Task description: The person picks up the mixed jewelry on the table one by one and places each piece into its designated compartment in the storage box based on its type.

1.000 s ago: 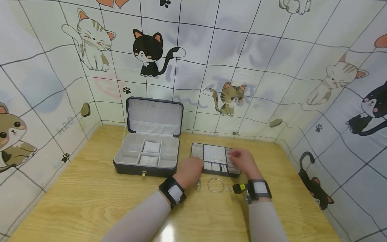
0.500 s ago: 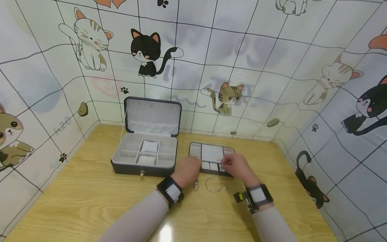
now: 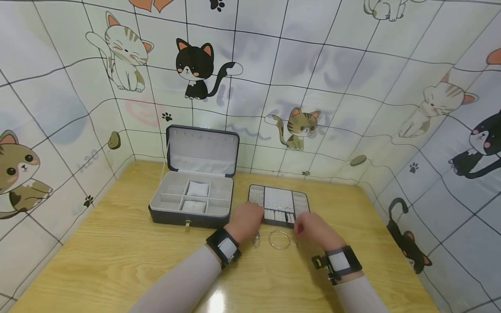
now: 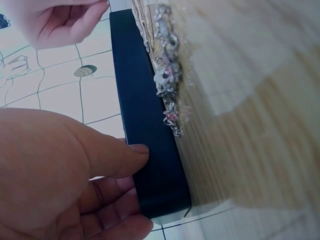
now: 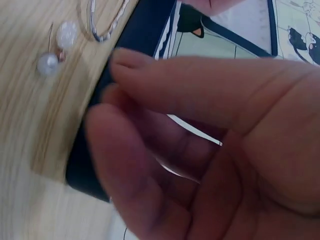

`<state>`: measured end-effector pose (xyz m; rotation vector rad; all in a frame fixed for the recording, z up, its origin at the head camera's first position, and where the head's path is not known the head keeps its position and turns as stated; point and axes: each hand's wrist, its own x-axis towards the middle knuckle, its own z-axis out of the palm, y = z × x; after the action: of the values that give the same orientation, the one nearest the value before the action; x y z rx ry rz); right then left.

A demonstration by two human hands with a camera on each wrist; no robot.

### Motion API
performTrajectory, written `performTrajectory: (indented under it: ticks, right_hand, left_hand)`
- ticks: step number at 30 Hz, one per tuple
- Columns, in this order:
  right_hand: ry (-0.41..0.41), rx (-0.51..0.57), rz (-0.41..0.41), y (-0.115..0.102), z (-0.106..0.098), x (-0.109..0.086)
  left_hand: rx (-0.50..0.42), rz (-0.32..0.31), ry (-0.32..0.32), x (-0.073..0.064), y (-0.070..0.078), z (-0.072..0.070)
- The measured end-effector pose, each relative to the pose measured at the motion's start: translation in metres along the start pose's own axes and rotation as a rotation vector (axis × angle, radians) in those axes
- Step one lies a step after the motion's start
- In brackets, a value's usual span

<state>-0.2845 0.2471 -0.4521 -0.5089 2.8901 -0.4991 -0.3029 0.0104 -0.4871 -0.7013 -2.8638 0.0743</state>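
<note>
A shallow jewelry tray (image 3: 301, 199) with a dark rim lies on the table. My left hand (image 3: 246, 219) holds its near-left corner; in the left wrist view the thumb presses the dark front wall (image 4: 142, 120) while the other fingers curl behind. Just off the tray's front right corner is my right hand (image 3: 316, 229), its fingers loosely bent with nothing visible between them. Along the tray's front lie a chain bracelet (image 4: 167, 75) with pink and white stones, a thin bangle (image 3: 279, 248), and an earring (image 5: 48, 63) with pearl-like beads. Some slots hold white ring rolls.
To the left stands an open navy jewelry box (image 3: 168, 216), its lid (image 3: 201, 150) raised, with two white cushions (image 3: 198, 188) in its divided base. Behind the wooden table (image 3: 117, 261) hangs a cat-patterned cloth (image 3: 250, 87).
My right hand has moved from over the tray's right compartments, across its ring slots, to beside the front right corner. My left hand stays on the tray's corner.
</note>
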Motion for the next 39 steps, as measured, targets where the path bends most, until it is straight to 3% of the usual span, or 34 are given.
performTrajectory:
  ticks: [5,11,25,39]
  right_hand:
    - [-0.088,0.013,0.058,0.003,-0.003,-0.005]
    - [-0.118,0.036,0.087,0.005,-0.001,-0.007]
    - [-0.135,0.028,0.013,0.007,0.007,-0.007]
    - [-0.168,0.027,0.002,0.012,0.013,0.0]
  left_hand:
    - [0.015,-0.002,-0.005,0.0,0.001,-0.002]
    - [0.011,-0.002,-0.002,0.0,0.001,-0.002]
    - [0.012,-0.017,-0.041,0.001,0.002,-0.003]
    - [-0.011,-0.007,-0.04,0.0,0.001,-0.003]
